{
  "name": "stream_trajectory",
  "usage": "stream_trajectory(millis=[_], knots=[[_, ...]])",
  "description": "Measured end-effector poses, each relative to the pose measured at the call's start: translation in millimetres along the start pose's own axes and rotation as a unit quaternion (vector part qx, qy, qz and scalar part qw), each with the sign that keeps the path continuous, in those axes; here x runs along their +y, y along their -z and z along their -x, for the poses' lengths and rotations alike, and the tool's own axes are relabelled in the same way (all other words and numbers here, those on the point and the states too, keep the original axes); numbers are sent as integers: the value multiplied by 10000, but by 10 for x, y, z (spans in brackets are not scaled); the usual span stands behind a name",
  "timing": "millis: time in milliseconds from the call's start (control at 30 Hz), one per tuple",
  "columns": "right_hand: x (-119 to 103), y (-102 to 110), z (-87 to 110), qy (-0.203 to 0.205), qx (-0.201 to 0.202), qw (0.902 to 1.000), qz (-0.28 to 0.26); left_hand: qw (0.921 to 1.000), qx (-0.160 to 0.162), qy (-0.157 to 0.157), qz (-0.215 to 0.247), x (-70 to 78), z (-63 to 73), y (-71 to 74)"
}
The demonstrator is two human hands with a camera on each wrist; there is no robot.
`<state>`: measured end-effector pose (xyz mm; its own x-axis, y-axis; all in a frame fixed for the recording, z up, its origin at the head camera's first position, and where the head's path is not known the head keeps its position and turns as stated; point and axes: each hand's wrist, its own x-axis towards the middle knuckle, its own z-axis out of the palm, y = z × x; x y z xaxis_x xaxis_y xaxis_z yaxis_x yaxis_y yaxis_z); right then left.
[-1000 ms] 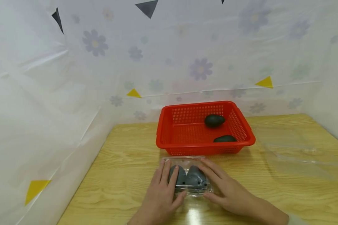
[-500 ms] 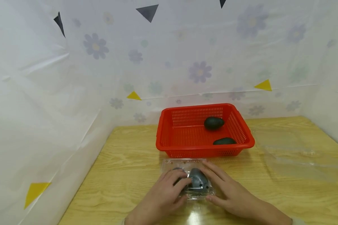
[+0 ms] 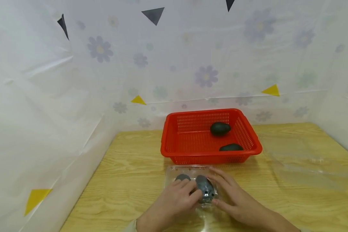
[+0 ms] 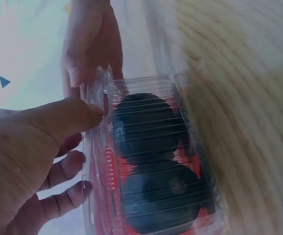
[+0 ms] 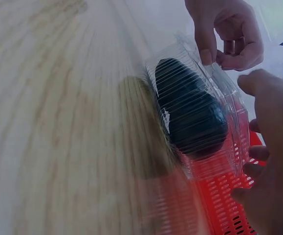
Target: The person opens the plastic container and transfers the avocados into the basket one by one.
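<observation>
A clear plastic clamshell box lies on the table with its lid down, in front of the red basket. Inside are two dark green avocados, one beside the other. My left hand is over the left part of the lid, fingers bent, thumb near the forefinger; in the left wrist view the thumb touches the lid's rim and the fingers are spread loosely. My right hand rests along the box's right side with its fingers extended, thumb at the front corner. Part of the left avocado is hidden under my left hand.
Behind the box stands a red basket holding two more avocados, one at the back and another near the front wall. Clear plastic packaging lies on the right side of the wooden table. White flowered sheeting surrounds it.
My left hand has gone from lying flat with straight fingers on the lid to bent fingers, shifting slightly right toward the front middle. The right hand stays at the box's right side.
</observation>
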<state>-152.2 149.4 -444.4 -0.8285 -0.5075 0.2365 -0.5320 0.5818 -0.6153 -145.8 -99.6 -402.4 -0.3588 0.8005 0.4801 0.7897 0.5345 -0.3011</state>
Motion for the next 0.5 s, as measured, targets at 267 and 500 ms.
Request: stream_trajectory(millis=[267,500], knots=[[1,30,57,-619,577,9911,-1023,9964,363,-608,-466,22,-30,-90],[79,80,101,-810,-435,9444,-3158,9956,206,-652,-646,112,-141,-127]])
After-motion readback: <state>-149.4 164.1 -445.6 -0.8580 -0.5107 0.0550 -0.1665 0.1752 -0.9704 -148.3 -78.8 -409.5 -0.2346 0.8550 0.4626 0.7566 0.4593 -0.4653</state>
